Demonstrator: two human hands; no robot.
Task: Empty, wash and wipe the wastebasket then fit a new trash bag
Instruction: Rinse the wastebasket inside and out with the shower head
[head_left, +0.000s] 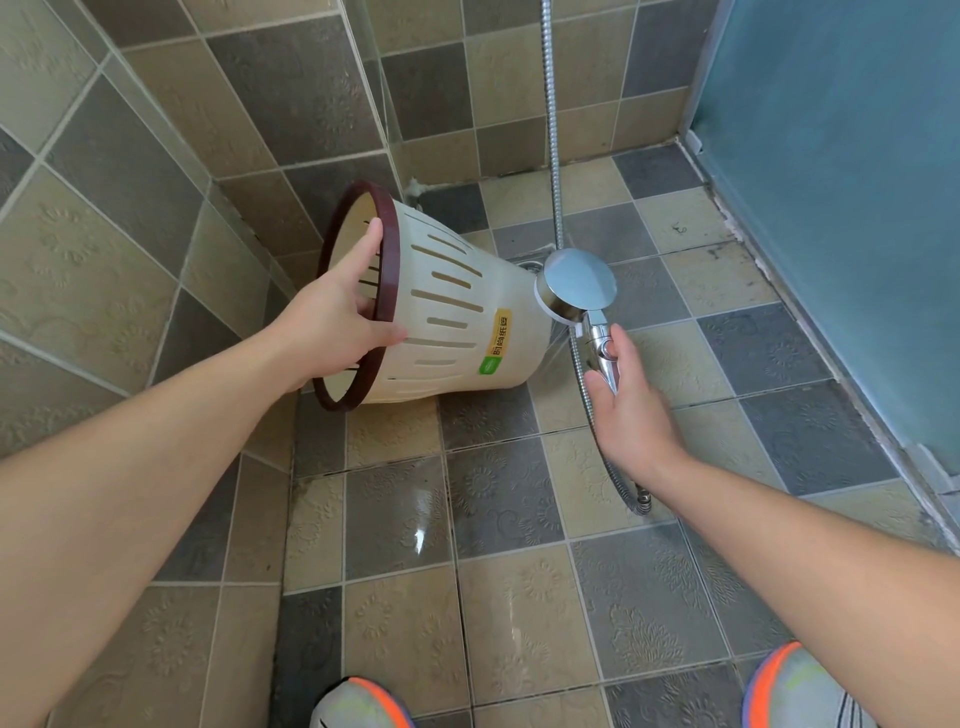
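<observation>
your left hand (332, 317) is gripping the dark red rim (340, 296) of the cream wastebasket (457, 317), fingers lying inside the mouth and thumb pressing on the slotted outer wall. you are holding the basket tipped on its side, low over the tiled floor (498, 499) in the shower corner, mouth facing left toward the tiled wall (104, 249), base pointing right. a yellow and green label (496, 340) is showing on its side. just beside the base, the chrome shower head (579, 283) is facing it, with a thin spray showing beneath. your right hand (626, 395) is curling round the shower handle, thumb lying on top. the metal hose (556, 156) is hanging behind. your two shoes (358, 704) are showing at the bottom edge.
</observation>
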